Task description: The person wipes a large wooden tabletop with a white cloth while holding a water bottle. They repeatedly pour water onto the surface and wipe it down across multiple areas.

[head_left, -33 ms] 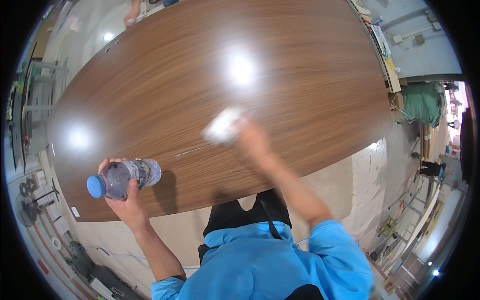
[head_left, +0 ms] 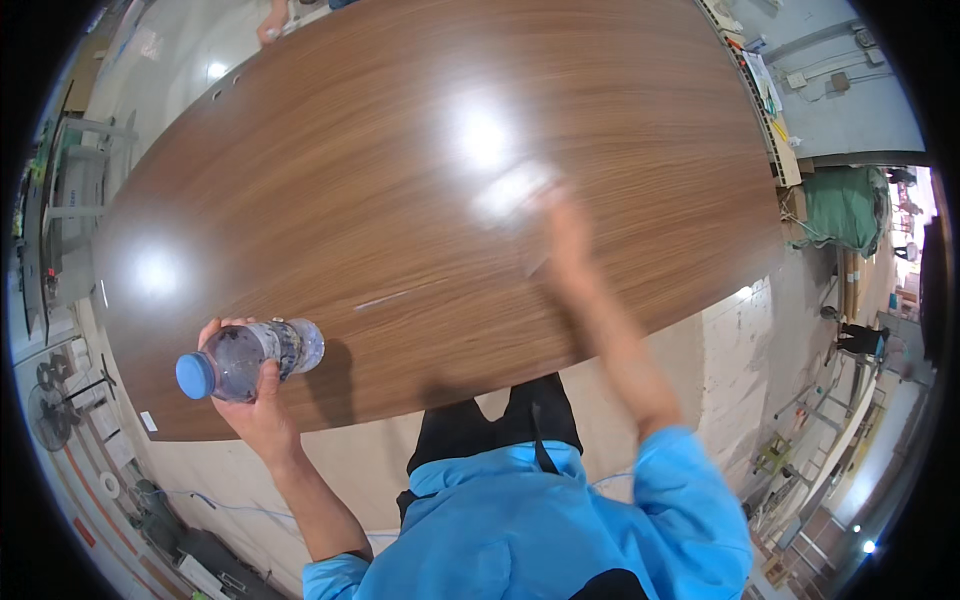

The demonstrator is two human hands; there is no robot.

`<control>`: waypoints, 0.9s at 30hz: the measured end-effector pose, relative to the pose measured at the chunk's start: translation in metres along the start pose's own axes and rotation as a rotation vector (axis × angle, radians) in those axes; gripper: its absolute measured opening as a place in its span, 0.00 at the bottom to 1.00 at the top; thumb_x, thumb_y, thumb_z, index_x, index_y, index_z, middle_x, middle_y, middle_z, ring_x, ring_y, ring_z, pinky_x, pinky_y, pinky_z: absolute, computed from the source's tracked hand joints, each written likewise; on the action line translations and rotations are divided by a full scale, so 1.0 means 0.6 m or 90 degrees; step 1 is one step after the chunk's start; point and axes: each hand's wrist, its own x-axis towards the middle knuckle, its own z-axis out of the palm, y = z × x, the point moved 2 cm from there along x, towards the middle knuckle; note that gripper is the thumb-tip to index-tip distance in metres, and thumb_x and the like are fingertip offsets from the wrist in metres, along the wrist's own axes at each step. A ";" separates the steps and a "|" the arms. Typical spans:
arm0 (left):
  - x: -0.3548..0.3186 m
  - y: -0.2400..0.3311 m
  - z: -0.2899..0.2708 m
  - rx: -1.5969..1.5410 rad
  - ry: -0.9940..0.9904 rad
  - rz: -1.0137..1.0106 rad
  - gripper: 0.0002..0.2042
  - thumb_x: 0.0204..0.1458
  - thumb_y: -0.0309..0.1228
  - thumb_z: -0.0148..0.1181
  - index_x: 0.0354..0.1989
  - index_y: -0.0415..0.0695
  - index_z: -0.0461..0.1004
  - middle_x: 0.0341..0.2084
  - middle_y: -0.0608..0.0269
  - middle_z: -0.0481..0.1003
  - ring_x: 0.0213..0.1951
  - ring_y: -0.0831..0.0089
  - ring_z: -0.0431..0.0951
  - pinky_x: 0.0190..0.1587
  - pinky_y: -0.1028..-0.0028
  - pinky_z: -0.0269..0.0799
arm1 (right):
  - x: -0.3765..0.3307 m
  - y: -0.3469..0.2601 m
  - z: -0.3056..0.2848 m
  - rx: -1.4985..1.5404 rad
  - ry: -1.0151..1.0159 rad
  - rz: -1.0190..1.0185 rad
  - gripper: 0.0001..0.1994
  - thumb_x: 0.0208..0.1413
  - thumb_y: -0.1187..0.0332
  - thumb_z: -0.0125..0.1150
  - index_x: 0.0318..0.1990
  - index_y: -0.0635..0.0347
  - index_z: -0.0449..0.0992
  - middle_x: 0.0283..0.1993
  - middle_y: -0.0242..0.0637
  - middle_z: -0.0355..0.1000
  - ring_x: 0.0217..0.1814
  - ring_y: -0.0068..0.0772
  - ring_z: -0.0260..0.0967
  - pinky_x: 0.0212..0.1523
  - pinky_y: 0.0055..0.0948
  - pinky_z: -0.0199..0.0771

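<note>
My left hand (head_left: 259, 402) is wrapped round a clear plastic bottle (head_left: 238, 360) with a blue cap and a printed label. The bottle lies tilted on its side above the near left part of the table, its cap pointing left. Out over the middle of the brown wood-grain table (head_left: 330, 190), my right hand (head_left: 562, 215) grips a white cloth (head_left: 512, 194) against the top. Motion blurs both the hand and the cloth, so the finger positions are unclear. A thin pale streak (head_left: 382, 299) marks the wood between my hands.
Another person's hand (head_left: 274, 22) is at the table's far left edge. A small white tag (head_left: 149, 422) sits at the near left corner. Along the far right stands a ledge (head_left: 765, 110) with tools and papers. A green cover (head_left: 842, 208) hangs beyond it.
My right hand has swept the white cloth to the right and farther away across the table. My left hand and the bottle have hardly moved.
</note>
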 end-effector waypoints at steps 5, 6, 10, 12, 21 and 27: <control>-0.004 -0.022 -0.024 -0.049 -0.011 -0.001 0.34 0.49 0.23 0.72 0.66 0.40 0.63 0.54 0.57 0.71 0.57 0.63 0.73 0.65 0.61 0.67 | 0.175 0.052 -0.017 -0.270 0.351 -0.282 0.15 0.71 0.65 0.47 0.48 0.67 0.78 0.32 0.43 0.79 0.32 0.41 0.78 0.33 0.39 0.80; -0.007 -0.021 -0.020 -0.034 0.011 -0.017 0.34 0.49 0.23 0.72 0.66 0.40 0.64 0.54 0.57 0.71 0.57 0.63 0.73 0.64 0.61 0.67 | 0.124 -0.064 0.038 -0.198 0.141 -0.266 0.14 0.69 0.67 0.49 0.48 0.66 0.78 0.37 0.45 0.79 0.36 0.42 0.78 0.38 0.42 0.81; -0.019 0.008 -0.015 0.014 0.052 -0.022 0.35 0.48 0.25 0.74 0.65 0.40 0.64 0.53 0.57 0.71 0.57 0.62 0.73 0.64 0.61 0.68 | -0.160 -0.420 0.296 0.117 -0.259 -0.442 0.13 0.61 0.70 0.55 0.49 0.67 0.79 0.50 0.52 0.78 0.56 0.49 0.76 0.54 0.49 0.78; -0.024 0.016 -0.014 -0.007 0.060 -0.008 0.35 0.47 0.23 0.74 0.65 0.40 0.64 0.53 0.57 0.71 0.56 0.63 0.74 0.63 0.61 0.69 | -0.152 -0.369 0.248 0.046 -0.172 -0.445 0.16 0.62 0.67 0.57 0.54 0.64 0.78 0.57 0.50 0.76 0.63 0.49 0.72 0.63 0.46 0.74; -0.063 0.022 -0.036 0.030 0.119 -0.029 0.36 0.48 0.28 0.75 0.66 0.42 0.64 0.53 0.58 0.72 0.56 0.64 0.73 0.63 0.61 0.69 | 0.039 -0.217 0.130 -0.014 -0.154 -0.044 0.15 0.68 0.67 0.49 0.53 0.63 0.79 0.47 0.46 0.78 0.45 0.38 0.77 0.42 0.40 0.80; -0.070 0.013 -0.054 0.060 0.137 -0.058 0.35 0.48 0.26 0.76 0.65 0.43 0.66 0.52 0.60 0.73 0.54 0.69 0.74 0.61 0.67 0.69 | -0.205 -0.250 0.134 0.048 -0.108 -0.311 0.11 0.58 0.72 0.59 0.45 0.54 0.85 0.54 0.40 0.78 0.58 0.45 0.76 0.57 0.43 0.78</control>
